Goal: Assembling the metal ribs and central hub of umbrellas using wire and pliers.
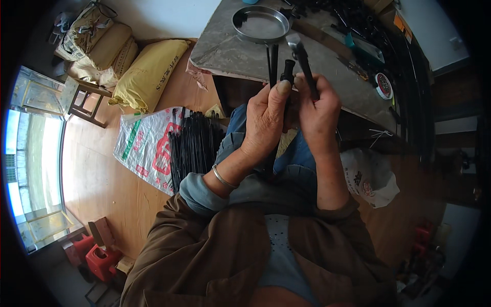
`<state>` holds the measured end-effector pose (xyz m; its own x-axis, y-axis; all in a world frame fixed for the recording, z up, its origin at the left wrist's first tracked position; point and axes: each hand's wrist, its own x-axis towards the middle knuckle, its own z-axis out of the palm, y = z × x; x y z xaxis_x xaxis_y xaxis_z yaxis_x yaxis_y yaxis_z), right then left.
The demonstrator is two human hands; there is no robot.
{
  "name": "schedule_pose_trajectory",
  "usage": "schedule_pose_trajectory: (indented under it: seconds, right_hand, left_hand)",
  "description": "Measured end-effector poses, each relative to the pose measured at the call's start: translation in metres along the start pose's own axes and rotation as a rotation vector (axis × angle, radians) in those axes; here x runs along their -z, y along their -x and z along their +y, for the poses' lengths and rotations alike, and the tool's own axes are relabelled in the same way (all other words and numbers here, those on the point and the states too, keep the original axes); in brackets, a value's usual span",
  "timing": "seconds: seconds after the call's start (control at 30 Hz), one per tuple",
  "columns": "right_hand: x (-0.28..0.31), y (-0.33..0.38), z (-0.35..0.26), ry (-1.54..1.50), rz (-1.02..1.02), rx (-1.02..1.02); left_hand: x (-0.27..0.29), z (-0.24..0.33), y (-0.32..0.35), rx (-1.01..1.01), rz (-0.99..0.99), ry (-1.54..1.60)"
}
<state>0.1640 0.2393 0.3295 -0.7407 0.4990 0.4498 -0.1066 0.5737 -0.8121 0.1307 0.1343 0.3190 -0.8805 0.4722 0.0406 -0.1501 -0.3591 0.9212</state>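
Observation:
Both hands are raised in front of the table's near edge, close together. My left hand is closed around slim black rods, its thumb on top beside a black knob-ended piece. My right hand grips a dark bar-shaped tool with a bright metal end, pointing up and away; its exact kind does not show. The fingers partly hide where the black pieces meet. A bundle of long black rods lies on a white printed sack on the floor to the left.
The grey table bears a round metal pan with dark bits, a heap of black parts, a green tray and a small round tin. A yellow sack, wooden stool, red stools and plastic bag stand around.

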Motion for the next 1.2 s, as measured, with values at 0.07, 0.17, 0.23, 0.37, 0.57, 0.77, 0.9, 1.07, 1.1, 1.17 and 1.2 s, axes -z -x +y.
schedule_pose_trajectory:
  seconds: [0.07,0.17,0.23,0.37,0.57,0.77,0.9,1.07,1.1,1.17,1.2]
  right_hand:
    - [-0.002,-0.001,-0.004,-0.147,-0.008,-0.134]
    - [0.005,-0.008,0.001,-0.348,-0.104,-0.372]
    - [0.01,-0.003,-0.005,-0.419,-0.123,-0.426]
    - [0.003,0.004,-0.008,-0.488,-0.11,-0.422]
    - [0.002,-0.004,0.004,-0.379,-0.02,-0.427]
    - [0.008,-0.008,0.01,-0.442,-0.069,-0.409]
    - [0.006,-0.007,0.01,-0.473,-0.045,-0.311]
    - [0.008,-0.005,0.011,-0.392,-0.02,-0.262]
    - [0.009,-0.005,0.012,-0.379,-0.006,-0.256]
    - [0.011,-0.007,0.021,-0.376,-0.01,-0.278]
    - [0.014,-0.008,0.025,-0.374,-0.017,-0.3]
  left_hand:
    - [0.005,-0.002,-0.002,-0.007,0.011,-0.033]
    - [0.01,-0.006,-0.007,0.003,-0.049,-0.005]
    - [0.009,-0.006,-0.01,0.003,-0.033,0.058]
    - [0.01,-0.011,-0.013,0.019,-0.069,0.037]
    - [0.006,-0.006,-0.009,0.0,-0.045,-0.05]
    - [0.006,-0.007,-0.009,-0.034,-0.065,-0.097]
    - [0.008,-0.007,-0.009,0.028,-0.104,-0.108]
    - [0.004,-0.009,-0.011,0.067,-0.131,-0.127]
    - [0.002,-0.01,-0.011,0.078,-0.131,-0.116]
    - [-0.001,-0.008,-0.013,0.094,-0.137,-0.107]
    - [-0.003,-0.006,-0.015,0.081,-0.165,-0.095]
